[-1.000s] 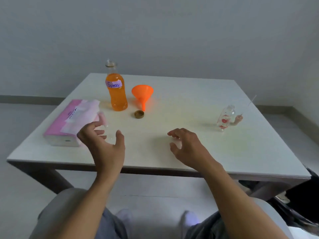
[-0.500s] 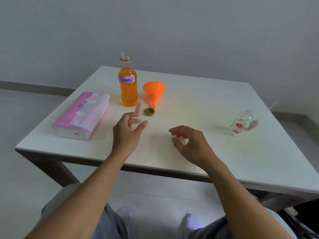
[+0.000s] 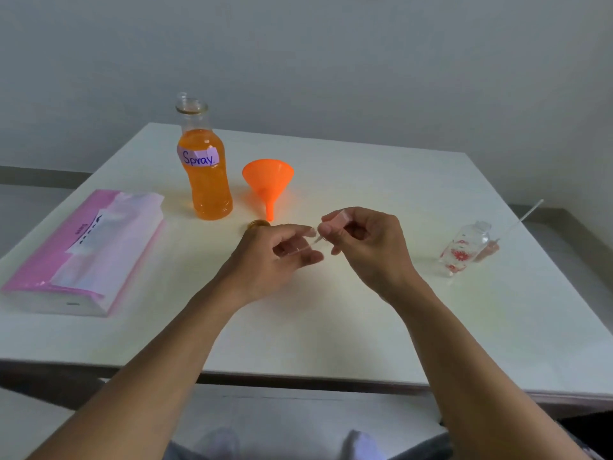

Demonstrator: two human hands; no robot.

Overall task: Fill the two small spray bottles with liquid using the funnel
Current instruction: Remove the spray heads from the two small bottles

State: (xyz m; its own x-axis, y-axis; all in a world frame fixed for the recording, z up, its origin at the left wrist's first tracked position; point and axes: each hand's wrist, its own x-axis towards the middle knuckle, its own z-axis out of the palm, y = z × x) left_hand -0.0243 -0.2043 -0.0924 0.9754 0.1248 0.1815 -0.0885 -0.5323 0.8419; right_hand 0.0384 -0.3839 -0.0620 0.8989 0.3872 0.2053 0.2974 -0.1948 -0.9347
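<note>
1. The left hand [image 3: 275,260] curls its fingers round a small clear spray bottle [image 3: 299,250]. The bottle is glassy, blurred and mostly hidden in the grip, and it is held above the middle of the smooth white table [image 3: 365,327].
2. The right hand [image 3: 365,242] pinches a pink plastic spray head [image 3: 339,216] between thumb and fingertips. Its thin clear dip tube slants down toward the left hand.
3. A second small clear bottle printed with red flowers [image 3: 464,252] stands uncapped near the table's right edge; I cannot tell its contents. Just behind it lies another pinkish spray head [image 3: 488,250], its long thin tube pointing away.
4. A tall clear bottle labelled "Spray" [image 3: 205,180] stands open at the back left, largely full of orange liquid.
5. Just to its right sits an orange plastic cone funnel [image 3: 268,180], spout toward the person.
6. A round gold cap [image 3: 258,223] is partly hidden behind the left hand.
7. A soft pink tissue pack [image 3: 86,250] lies at the left.
</note>
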